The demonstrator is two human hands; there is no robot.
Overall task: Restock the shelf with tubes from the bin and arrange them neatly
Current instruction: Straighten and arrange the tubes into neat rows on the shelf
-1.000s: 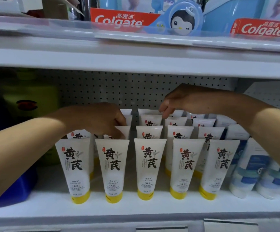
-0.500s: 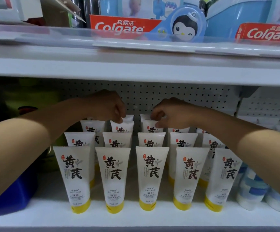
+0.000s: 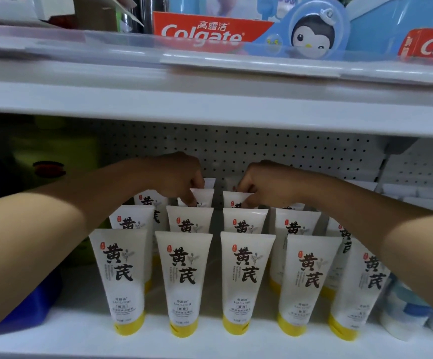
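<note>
White tubes with yellow caps stand cap-down in rows on the white shelf (image 3: 55, 340), five in the front row, with further rows behind them reaching toward the pegboard back panel (image 3: 262, 149). Both hands are at the rear of the block, above and behind the front rows. The left hand (image 3: 174, 177) sits over the second column from the left; its fingers are curled downward and pinch the flat top edge of a rear tube (image 3: 203, 195). The right hand (image 3: 264, 182) sits over the third column, just beside the left hand but apart from it; its fingers are curled and grip the top edge of another rear tube (image 3: 236, 198). Both held tubes stand upright, in line with the columns in front of them. The front-row tube (image 3: 184, 281) directly below the left hand is untouched, well forward of the fingers. To the far right of the tubes stand white and blue containers (image 3: 404, 314). At the left edge a blue object (image 3: 29, 307) is partly hidden by the left forearm. On the upper shelf lies a red Colgate box (image 3: 205, 29).
</note>
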